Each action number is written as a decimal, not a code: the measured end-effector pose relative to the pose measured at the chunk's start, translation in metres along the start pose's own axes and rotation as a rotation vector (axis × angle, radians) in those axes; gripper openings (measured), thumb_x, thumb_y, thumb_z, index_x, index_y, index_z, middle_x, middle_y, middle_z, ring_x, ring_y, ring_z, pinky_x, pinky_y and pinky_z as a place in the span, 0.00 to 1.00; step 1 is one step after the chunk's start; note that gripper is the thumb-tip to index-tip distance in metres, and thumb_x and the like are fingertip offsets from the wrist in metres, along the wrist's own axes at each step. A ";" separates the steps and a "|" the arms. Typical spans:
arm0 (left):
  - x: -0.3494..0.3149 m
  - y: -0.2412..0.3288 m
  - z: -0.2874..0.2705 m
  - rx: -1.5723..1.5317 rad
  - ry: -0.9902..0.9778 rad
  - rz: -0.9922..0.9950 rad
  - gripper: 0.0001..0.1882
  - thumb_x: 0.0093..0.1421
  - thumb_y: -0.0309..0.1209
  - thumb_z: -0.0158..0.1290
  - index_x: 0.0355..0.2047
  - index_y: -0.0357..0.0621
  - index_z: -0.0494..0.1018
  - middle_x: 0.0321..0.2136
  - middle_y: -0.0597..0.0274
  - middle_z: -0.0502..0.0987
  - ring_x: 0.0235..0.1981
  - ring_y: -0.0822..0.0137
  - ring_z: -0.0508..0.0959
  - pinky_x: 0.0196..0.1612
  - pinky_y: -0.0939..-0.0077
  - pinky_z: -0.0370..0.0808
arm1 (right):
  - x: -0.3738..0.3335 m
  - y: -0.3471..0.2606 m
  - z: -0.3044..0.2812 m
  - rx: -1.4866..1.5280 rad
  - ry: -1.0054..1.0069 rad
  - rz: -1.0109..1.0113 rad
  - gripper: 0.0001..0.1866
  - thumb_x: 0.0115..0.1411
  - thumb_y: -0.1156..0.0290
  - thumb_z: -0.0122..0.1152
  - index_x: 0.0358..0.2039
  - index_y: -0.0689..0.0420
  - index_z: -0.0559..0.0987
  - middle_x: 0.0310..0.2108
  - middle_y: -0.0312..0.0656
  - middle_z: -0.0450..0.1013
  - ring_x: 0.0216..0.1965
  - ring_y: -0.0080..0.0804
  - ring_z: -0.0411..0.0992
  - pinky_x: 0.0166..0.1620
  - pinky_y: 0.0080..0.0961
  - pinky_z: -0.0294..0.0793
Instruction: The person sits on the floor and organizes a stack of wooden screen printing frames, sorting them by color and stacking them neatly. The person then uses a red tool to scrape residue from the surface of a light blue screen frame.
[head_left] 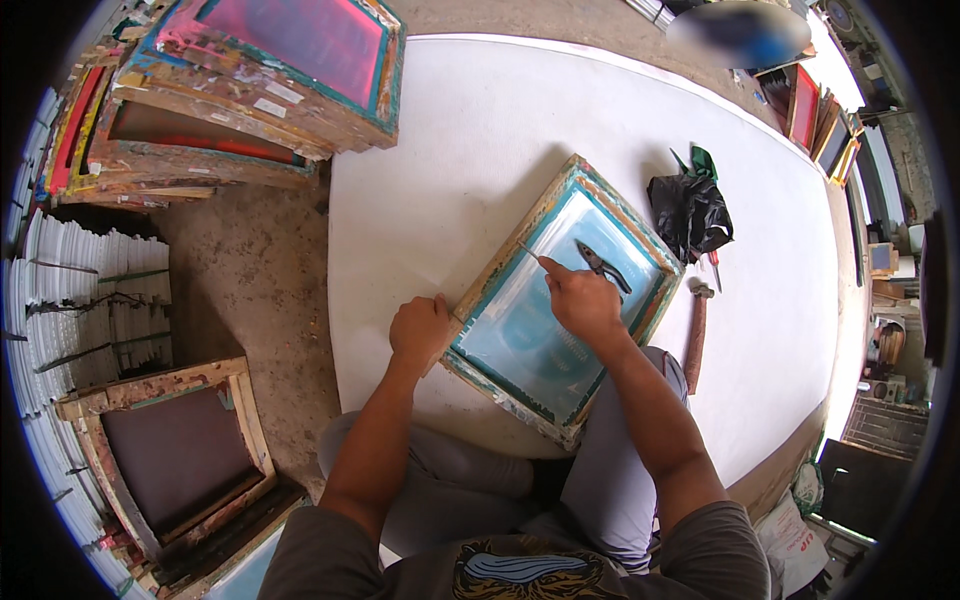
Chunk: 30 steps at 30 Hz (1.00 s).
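Note:
A wooden screen-printing frame (615, 212) with pale blue mesh lies tilted in front of me, its near end by my legs. My left hand (420, 328) is closed on the frame's left side rail. Over the mesh, my right hand (583, 302) is closed on a thin, rod-like tool (527, 248), whose tip reaches the left rail. Most of that tool is hidden in my fist, so its kind cannot be made out. Just beyond the right hand, a pair of dark pliers (600, 264) rests on the mesh.
Right of the frame are a black plastic bag (690, 215), a red-handled screwdriver (714, 268) and a hammer (697, 340) on the white table (420, 220). Stacked screen frames (330, 115) stand at far left. Another frame (175, 460) leans lower left, beside stacked white sheets (100, 290).

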<state>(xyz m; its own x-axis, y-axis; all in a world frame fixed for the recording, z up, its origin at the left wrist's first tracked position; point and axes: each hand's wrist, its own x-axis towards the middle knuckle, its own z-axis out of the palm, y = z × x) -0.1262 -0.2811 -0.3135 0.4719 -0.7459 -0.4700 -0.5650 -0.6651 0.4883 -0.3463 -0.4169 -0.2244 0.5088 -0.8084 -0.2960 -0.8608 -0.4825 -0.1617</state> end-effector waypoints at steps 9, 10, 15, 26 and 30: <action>-0.005 0.010 -0.005 0.034 0.001 -0.005 0.29 0.72 0.45 0.40 0.28 0.37 0.82 0.28 0.41 0.82 0.32 0.39 0.82 0.41 0.48 0.79 | 0.009 0.013 0.007 0.382 -0.014 0.021 0.19 0.67 0.65 0.55 0.57 0.50 0.80 0.38 0.50 0.83 0.35 0.55 0.82 0.42 0.46 0.81; -0.006 0.011 -0.008 0.026 0.001 -0.003 0.29 0.72 0.45 0.40 0.28 0.37 0.82 0.28 0.41 0.82 0.33 0.39 0.82 0.41 0.48 0.79 | 0.006 0.013 0.010 0.372 -0.011 0.032 0.18 0.67 0.66 0.55 0.56 0.51 0.81 0.38 0.50 0.83 0.36 0.57 0.81 0.43 0.47 0.80; -0.007 0.012 -0.007 0.040 -0.003 0.020 0.29 0.72 0.45 0.40 0.27 0.36 0.82 0.28 0.41 0.82 0.33 0.39 0.82 0.41 0.48 0.78 | 0.013 0.046 0.048 0.849 0.021 0.008 0.16 0.69 0.66 0.58 0.55 0.52 0.82 0.43 0.53 0.82 0.44 0.51 0.81 0.50 0.40 0.78; -0.003 0.004 -0.003 0.047 -0.003 0.046 0.30 0.73 0.45 0.39 0.27 0.36 0.82 0.28 0.41 0.82 0.33 0.39 0.82 0.42 0.48 0.78 | 0.016 0.046 0.045 1.117 -0.212 0.267 0.18 0.68 0.66 0.61 0.57 0.53 0.81 0.45 0.48 0.83 0.36 0.38 0.83 0.39 0.33 0.79; -0.005 0.008 -0.007 -0.012 -0.013 0.007 0.29 0.71 0.46 0.43 0.26 0.35 0.81 0.29 0.39 0.82 0.34 0.38 0.82 0.43 0.47 0.76 | 0.018 0.053 0.049 1.033 -0.106 0.167 0.18 0.68 0.65 0.62 0.57 0.52 0.82 0.42 0.46 0.84 0.33 0.36 0.82 0.37 0.33 0.78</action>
<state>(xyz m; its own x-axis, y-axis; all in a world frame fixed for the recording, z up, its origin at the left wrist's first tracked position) -0.1277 -0.2831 -0.3021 0.4592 -0.7499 -0.4762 -0.5602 -0.6605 0.4999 -0.3837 -0.4403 -0.2847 0.4220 -0.7803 -0.4616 -0.5374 0.1947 -0.8206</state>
